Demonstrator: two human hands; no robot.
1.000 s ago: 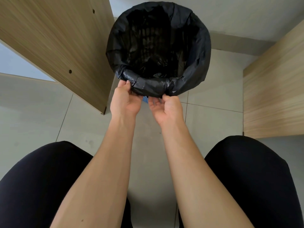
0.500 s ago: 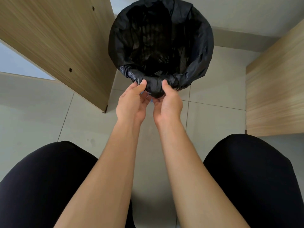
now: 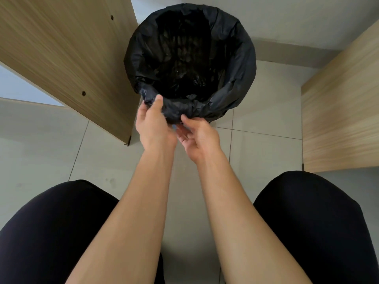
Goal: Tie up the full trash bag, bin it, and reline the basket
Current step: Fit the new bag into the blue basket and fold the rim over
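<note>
Lining the basket [image 3: 211,121], a black trash bag [image 3: 242,58] is folded down over the rim, its mesh pattern faintly visible through the plastic inside. At the near edge the left hand [image 3: 152,124] pinches the bunched bag with thumb on top; the right hand [image 3: 200,136] touches the fold from below, thumb against it, palm up, fingers loosely curled. Basket stands on pale floor tiles [image 3: 264,152] between two wooden panels [image 3: 67,54], with black-clad knees [image 3: 51,228] below.
</note>
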